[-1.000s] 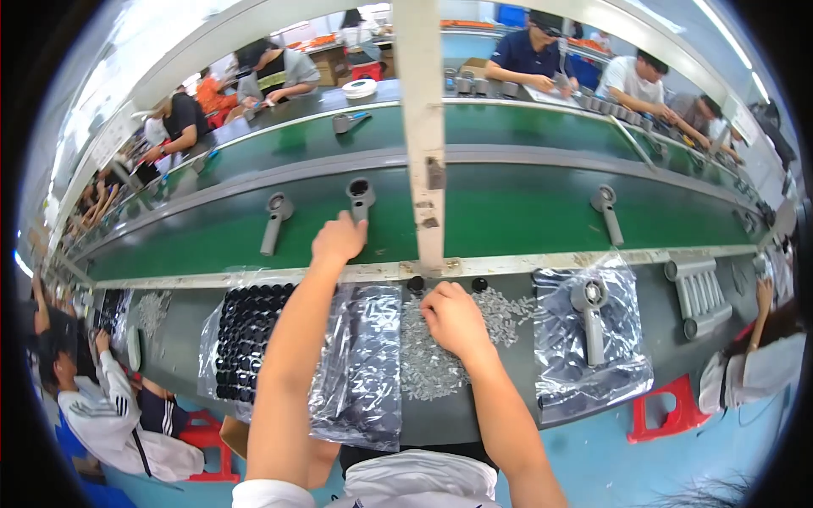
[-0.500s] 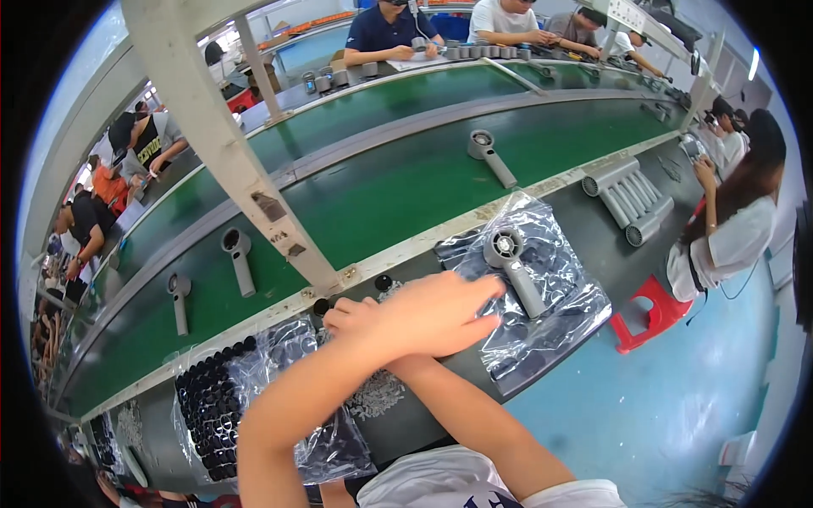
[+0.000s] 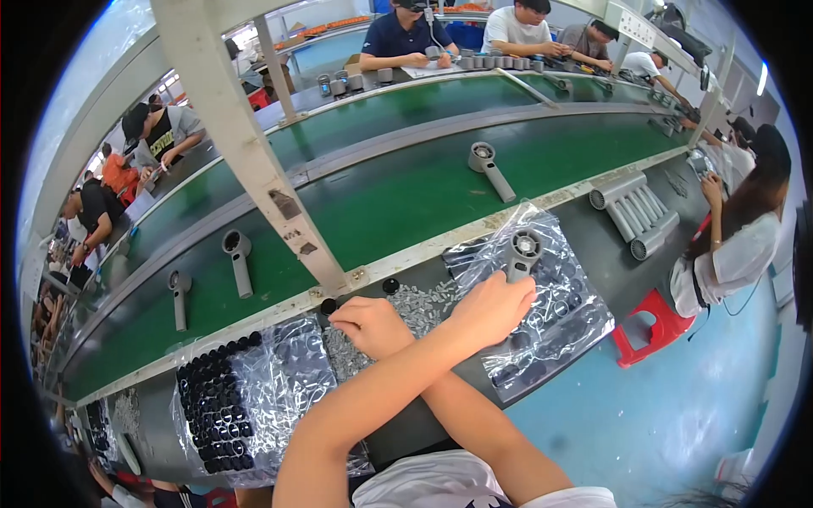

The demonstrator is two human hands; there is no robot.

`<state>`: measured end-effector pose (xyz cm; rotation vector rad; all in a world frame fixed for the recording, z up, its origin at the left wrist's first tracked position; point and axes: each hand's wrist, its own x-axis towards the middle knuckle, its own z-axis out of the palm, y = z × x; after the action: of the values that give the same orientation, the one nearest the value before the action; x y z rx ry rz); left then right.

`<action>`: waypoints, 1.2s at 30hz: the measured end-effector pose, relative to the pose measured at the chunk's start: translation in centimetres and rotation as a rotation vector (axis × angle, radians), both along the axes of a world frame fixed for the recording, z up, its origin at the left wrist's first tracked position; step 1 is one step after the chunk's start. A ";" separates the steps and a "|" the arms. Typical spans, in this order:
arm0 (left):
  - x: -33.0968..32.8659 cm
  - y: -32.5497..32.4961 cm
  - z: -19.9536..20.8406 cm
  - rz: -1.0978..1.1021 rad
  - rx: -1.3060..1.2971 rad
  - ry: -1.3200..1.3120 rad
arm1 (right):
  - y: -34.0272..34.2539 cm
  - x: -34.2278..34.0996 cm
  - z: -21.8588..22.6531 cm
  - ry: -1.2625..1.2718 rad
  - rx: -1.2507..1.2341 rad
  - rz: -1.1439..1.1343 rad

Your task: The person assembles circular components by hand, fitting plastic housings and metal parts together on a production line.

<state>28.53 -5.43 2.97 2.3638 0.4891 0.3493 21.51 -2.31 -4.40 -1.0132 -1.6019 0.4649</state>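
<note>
A: Where's the fan (image 3: 525,245)?
B: Over the right-hand bag (image 3: 542,364), its round head pointing away from the person. The left hand (image 3: 498,306), crossed over to that side, has its fingers closed round the handle. Whether the fan is lifted or resting, I can't tell.
A: And the right hand (image 3: 373,326)?
B: Above the clear bits (image 3: 421,303), under the other forearm. Its fingers are curled narrowly together; I can't tell if a bit is pinched there.
A: What lies near it?
B: Two loose discs (image 3: 390,286), both black, at the far edge of the bits. Further left, many more black ones (image 3: 212,406) sit in rows on plastic.
A: How far along is it?
B: Partway, I'd judge. This fan is in hand but not on the belt (image 3: 373,224), where three others lie apart. What has been fitted inside it doesn't show. Plenty of bits and discs remain loose.
A: Anything further out?
B: Grey parts (image 3: 635,216) grouped on the table (image 3: 603,254), right of the bag.
</note>
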 end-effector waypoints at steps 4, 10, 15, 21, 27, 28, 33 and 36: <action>-7.4 -0.4 5.2 -0.111 -0.176 -0.385 | -0.4 0.8 1.1 0.010 -0.122 -0.016; -18.9 0.3 4.2 -0.034 -0.689 -0.807 | -1.5 0.6 -1.4 0.734 -0.360 0.207; -24.5 2.7 1.9 0.199 -0.903 -0.773 | -1.3 0.3 3.0 0.240 -0.408 -0.001; -26.4 3.6 -2.8 0.478 -0.960 -0.709 | -0.5 1.2 2.3 0.337 -0.502 -0.021; -26.1 3.7 -3.3 0.491 -0.939 -0.657 | -0.9 1.9 3.0 0.531 -0.471 -0.027; -26.0 3.6 -3.2 0.508 -0.921 -0.640 | -1.0 1.9 3.1 0.528 -0.478 -0.030; -26.1 3.7 -3.3 0.548 -0.928 -0.642 | -1.3 1.7 3.8 0.531 -0.364 -0.068; -25.9 3.6 -3.6 0.584 -0.925 -0.624 | -1.6 0.9 3.8 0.433 -0.248 -0.110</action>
<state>2.62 -1.81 -0.65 1.1092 0.8015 0.8649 22.45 -3.93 -0.59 -1.0907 -1.1151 0.7644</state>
